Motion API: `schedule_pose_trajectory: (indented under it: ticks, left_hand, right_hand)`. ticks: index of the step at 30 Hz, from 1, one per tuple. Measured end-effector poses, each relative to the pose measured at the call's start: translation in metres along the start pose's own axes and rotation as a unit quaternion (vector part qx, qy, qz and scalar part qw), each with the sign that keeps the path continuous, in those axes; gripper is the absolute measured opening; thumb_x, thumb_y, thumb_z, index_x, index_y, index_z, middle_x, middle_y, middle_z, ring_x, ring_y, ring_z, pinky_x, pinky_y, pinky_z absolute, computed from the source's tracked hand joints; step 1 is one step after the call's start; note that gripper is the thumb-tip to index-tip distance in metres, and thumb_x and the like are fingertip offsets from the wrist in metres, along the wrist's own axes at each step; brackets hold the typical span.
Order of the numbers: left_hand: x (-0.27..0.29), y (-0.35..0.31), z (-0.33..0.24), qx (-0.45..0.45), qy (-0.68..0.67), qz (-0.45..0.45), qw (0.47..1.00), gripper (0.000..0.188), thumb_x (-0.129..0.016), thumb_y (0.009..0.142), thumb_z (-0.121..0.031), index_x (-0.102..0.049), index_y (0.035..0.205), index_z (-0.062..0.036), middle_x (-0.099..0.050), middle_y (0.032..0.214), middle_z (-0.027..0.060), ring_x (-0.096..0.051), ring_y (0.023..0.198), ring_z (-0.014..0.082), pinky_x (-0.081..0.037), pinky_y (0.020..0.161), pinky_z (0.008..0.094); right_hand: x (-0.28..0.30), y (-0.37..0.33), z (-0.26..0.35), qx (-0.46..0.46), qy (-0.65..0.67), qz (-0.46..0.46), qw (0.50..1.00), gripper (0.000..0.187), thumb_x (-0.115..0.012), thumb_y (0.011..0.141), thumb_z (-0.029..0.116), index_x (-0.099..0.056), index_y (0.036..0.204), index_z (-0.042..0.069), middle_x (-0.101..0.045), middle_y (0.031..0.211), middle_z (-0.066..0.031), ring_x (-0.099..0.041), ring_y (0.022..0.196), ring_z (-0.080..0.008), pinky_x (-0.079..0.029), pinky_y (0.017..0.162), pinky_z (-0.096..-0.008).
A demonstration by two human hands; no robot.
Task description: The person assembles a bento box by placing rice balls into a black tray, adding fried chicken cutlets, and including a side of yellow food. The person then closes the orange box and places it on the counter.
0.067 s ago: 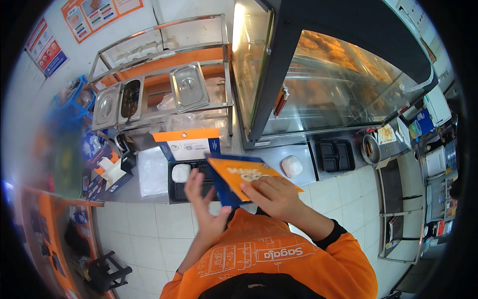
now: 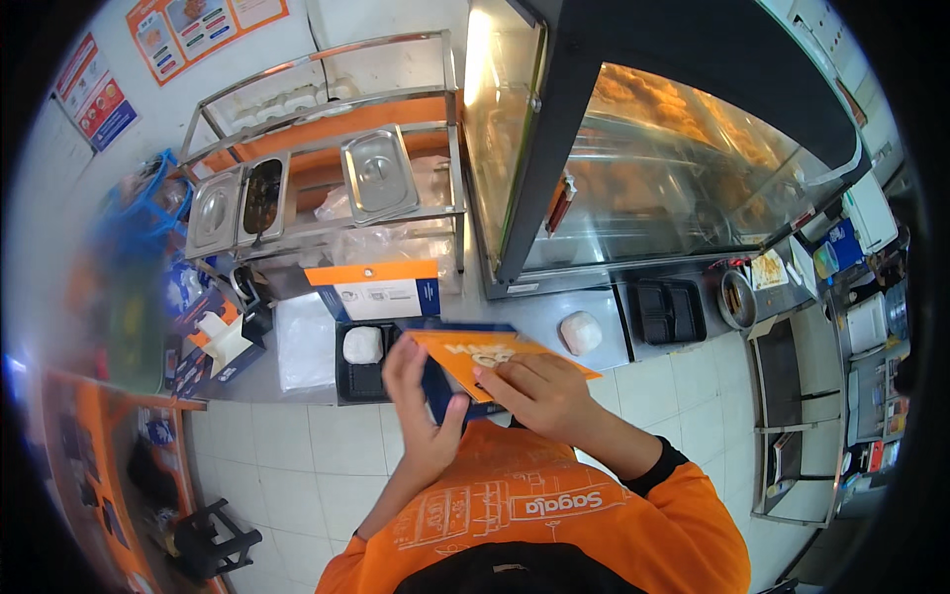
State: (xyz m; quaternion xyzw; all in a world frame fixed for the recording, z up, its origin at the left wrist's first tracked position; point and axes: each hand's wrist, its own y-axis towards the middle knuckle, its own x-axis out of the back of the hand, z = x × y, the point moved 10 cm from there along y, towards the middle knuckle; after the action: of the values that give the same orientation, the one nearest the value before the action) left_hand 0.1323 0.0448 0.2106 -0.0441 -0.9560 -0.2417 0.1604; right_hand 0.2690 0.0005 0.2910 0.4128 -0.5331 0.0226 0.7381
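Note:
An orange and navy cardboard box (image 2: 465, 368), partly folded with white print, is held tilted in front of my torso. My right hand (image 2: 542, 394) grips its right part, fingers lying over the orange face. My left hand (image 2: 421, 411) is at its left edge, with the box between the fingers and the thumb. Just behind that hand, a black plastic tray (image 2: 358, 384) sits at the counter's edge, holding a white wrapped bundle (image 2: 363, 346); the box covers the tray's right part. Another white wrapped bundle (image 2: 581, 333) rests on the steel counter to the right.
Behind the tray stands an orange, white and navy box (image 2: 374, 295). A black compartment tray (image 2: 665, 309) and a metal bowl (image 2: 735, 299) are at right, below a glass display case (image 2: 653, 188). White sheets (image 2: 304, 342) lie at left; a rack (image 2: 327, 230) holds steel pans.
My left hand has moved in and up to the box's left edge, its fingers no longer spread in the air. The box has tilted slightly under my right hand.

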Motion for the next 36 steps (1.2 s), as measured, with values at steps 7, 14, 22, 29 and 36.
schedule_pose_trajectory:
  ticks: [7,14,22,29,36]
  left_hand:
    - [-0.018,0.004,0.004,-0.119,0.19,0.118,0.967,0.036,-0.072,0.082,-0.009,-0.067,0.117,-0.0062,-0.062,0.116,0.0131,-0.059,0.116,0.0328,-0.046,0.093,0.0405]
    - [-0.044,0.002,0.022,0.02,-0.07,0.271,0.96,0.073,-0.087,0.067,-0.031,-0.06,0.131,-0.0082,-0.056,0.118,0.0133,-0.057,0.111,0.0291,-0.047,0.093,0.0401]
    - [-0.09,0.003,0.02,0.055,0.212,0.097,0.971,0.057,-0.075,0.078,-0.019,-0.05,0.124,0.0048,-0.053,0.104,0.0177,-0.059,0.098,0.0363,-0.05,0.082,0.0407]
    - [-0.089,-0.041,0.052,0.252,-0.043,0.166,0.952,0.041,-0.049,0.09,-0.004,-0.056,0.129,0.0053,-0.066,0.104,0.0191,-0.066,0.084,0.0268,-0.051,0.073,0.0329]
    - [-0.053,-0.099,0.1,0.449,-0.146,0.079,0.878,0.033,-0.046,0.097,-0.013,-0.062,0.124,-0.0024,-0.066,0.094,0.004,-0.061,0.078,0.0094,-0.053,0.066,0.0273]
  right_hand:
    - [0.028,-0.006,-0.077,-0.247,0.119,-0.028,0.961,0.035,-0.067,0.089,0.014,-0.058,0.122,0.008,-0.069,0.082,-0.0149,-0.068,0.069,-0.03,-0.053,0.06,-0.0395]
    - [0.058,0.001,-0.094,-0.227,0.106,0.058,0.966,0.044,-0.069,0.087,0.016,-0.054,0.129,0.011,-0.069,0.078,-0.0142,-0.067,0.065,-0.0324,-0.052,0.056,-0.04]
    - [0.051,0.005,-0.056,-0.064,0.228,0.194,0.952,0.052,-0.064,0.09,0.019,-0.049,0.139,0.015,-0.069,0.082,-0.0142,-0.066,0.066,-0.0359,-0.052,0.055,-0.0434]
    - [0.068,-0.015,-0.096,0.112,-0.124,-0.026,0.986,0.044,-0.072,0.084,0.018,-0.062,0.126,0.025,-0.066,0.114,-0.0048,-0.065,0.1,-0.0238,-0.047,0.089,-0.0439]
    - [-0.031,-0.134,-0.114,-0.153,-0.038,0.029,0.987,0.064,-0.076,0.079,0.035,-0.054,0.136,0.019,-0.018,0.155,-0.0263,-0.027,0.138,-0.0489,-0.028,0.106,-0.0639]
